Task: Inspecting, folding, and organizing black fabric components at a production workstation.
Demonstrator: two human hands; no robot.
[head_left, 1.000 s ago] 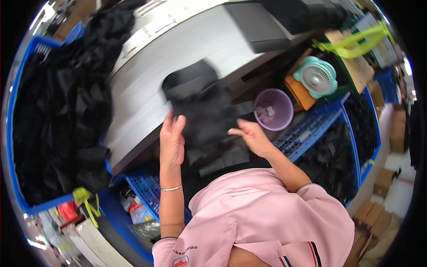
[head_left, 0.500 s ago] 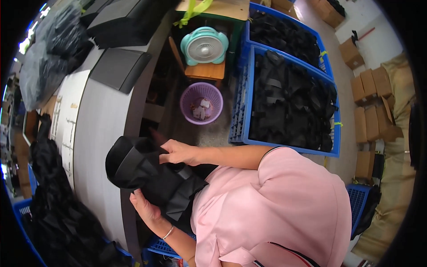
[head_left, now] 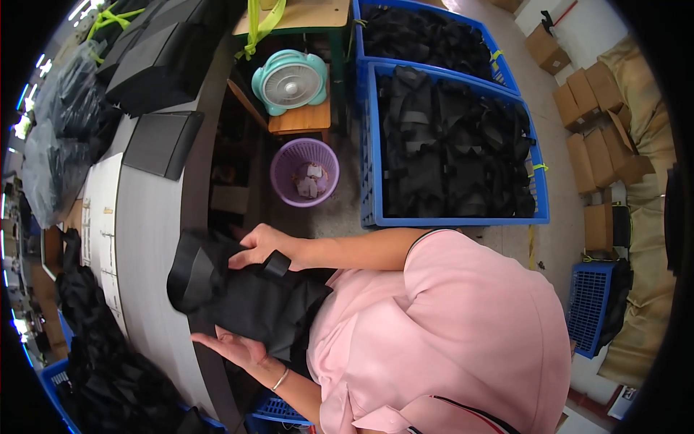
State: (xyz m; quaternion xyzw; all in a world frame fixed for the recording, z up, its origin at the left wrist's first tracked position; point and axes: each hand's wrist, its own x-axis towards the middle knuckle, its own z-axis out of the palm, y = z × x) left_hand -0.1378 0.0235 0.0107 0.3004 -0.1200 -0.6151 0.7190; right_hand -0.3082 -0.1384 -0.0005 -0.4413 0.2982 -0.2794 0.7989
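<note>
A floppy black fabric piece (head_left: 249,307) with a wide, rounded far end lies across my lap and against the table edge. A short black strap loop (head_left: 275,265) stands up from it. My right hand (head_left: 264,247), the upper one in the head view, pinches the fabric's upper side near the loop; its fingertips are partly hidden. Below, my left hand (head_left: 242,349), with a bracelet at the wrist, lies palm up along the lower edge, fingers stretched out and touching the cloth.
A long grey table (head_left: 148,217) runs along my front, holding black folded pieces (head_left: 163,143). Beyond my right arm stand a purple basket (head_left: 304,172) with scraps, a teal fan (head_left: 289,83) on a stool, and blue crates (head_left: 454,221) of black goods. Cartons (head_left: 600,163) are stacked behind.
My left hand has loosened from the fabric's edge and flattened out. My right hand has shifted left along the piece, and the strap loop now stands up clear. The view has turned slightly.
</note>
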